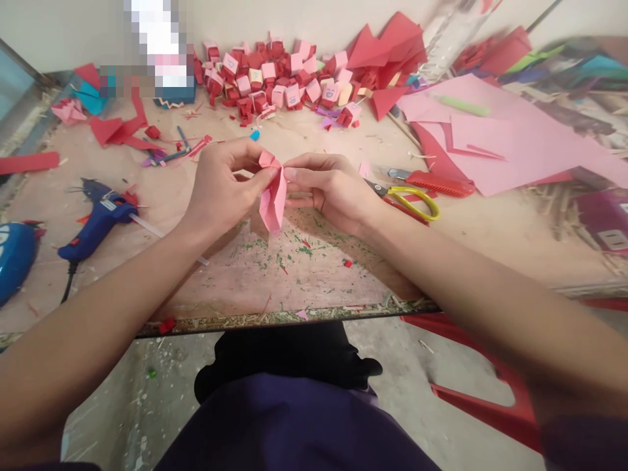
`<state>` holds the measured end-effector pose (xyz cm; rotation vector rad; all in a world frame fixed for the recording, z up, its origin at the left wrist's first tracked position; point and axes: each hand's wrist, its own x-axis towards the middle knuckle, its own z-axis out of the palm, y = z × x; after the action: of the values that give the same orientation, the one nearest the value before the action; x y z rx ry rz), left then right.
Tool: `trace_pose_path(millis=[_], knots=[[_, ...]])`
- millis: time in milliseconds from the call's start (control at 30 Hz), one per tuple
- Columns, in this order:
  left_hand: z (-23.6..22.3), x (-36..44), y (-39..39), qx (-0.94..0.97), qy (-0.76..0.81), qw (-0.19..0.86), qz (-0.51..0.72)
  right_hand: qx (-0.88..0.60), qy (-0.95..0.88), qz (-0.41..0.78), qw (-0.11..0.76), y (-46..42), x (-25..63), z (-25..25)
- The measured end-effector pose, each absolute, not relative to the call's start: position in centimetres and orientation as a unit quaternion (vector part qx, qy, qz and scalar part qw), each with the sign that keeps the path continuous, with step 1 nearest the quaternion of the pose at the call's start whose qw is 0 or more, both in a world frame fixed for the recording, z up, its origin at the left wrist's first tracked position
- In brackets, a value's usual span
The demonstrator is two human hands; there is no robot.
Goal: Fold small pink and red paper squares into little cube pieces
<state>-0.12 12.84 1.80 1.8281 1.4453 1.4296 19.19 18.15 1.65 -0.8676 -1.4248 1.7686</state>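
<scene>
From the pink paper (277,204), you've got room toward 6 o'clock, just low scraps (348,263) on the worktop (318,284). Scissors (395,191) and cutter (439,183) block 3, glue gun (101,221) blocks 9, paper cubes (279,95) wall off 12.

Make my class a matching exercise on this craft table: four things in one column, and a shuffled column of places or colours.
1. Folded pink paper
2. Glue gun
3. Scissors
4. Utility knife

A. Yellow handle loop
B. Blue body
C. Held up between the left hand and right hand
D. Red casing

Pairs: 1-C, 2-B, 3-A, 4-D
</scene>
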Motion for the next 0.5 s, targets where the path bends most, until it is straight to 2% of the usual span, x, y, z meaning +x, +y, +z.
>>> trace_pose_path(millis=[267, 500], knots=[[1.8, -0.7, 13.4, 0.675, 0.508, 0.209, 0.493, -0.344, -0.572, 0.650, 0.363, 18.1, 19.2, 1.5], [1.1, -1.0, 14.4, 0.637, 0.558, 0.107, 0.521, -0.301, -0.692, 0.535, 0.380, 17.5, 19.0, 1.7]])
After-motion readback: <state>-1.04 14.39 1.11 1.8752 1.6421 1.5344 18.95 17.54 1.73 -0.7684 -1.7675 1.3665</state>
